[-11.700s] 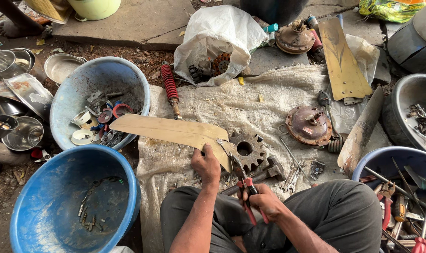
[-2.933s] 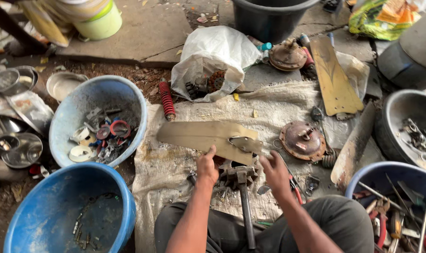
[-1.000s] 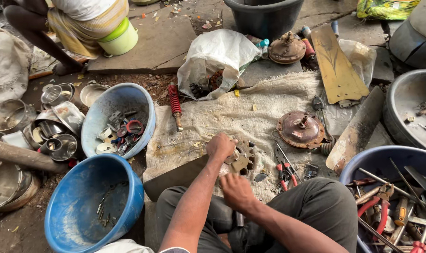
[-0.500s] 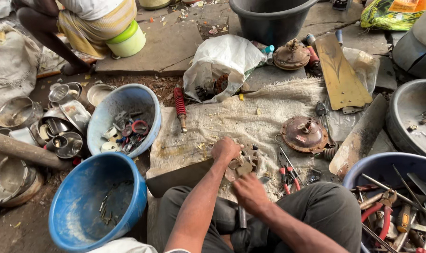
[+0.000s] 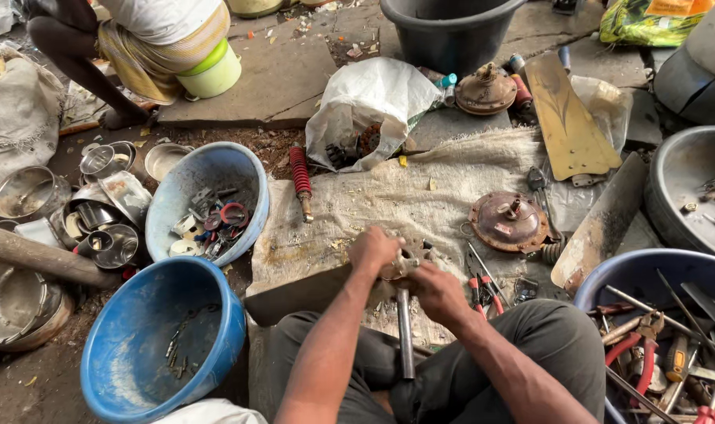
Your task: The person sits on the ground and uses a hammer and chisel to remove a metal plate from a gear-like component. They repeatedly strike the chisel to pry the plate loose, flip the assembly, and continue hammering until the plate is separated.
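Fingers of left hand (image 5: 373,250) and right hand (image 5: 434,284) clamped round rusty toothed metal gear (image 5: 405,259); grey steel rod (image 5: 405,334) just below. Slip risk: greasy teeth could nick fingertips, drop onto burlap sack (image 5: 389,196).

Rusty toothed metal part (image 5: 405,263) on grey rod (image 5: 405,334), upright over sackcloth

Blue basin (image 5: 122,369); red spring (image 5: 299,170); rusty-brown motor housing (image 5: 508,222).

left hand (image 5: 373,250) clenched, right hand (image 5: 434,284) gripping, close together
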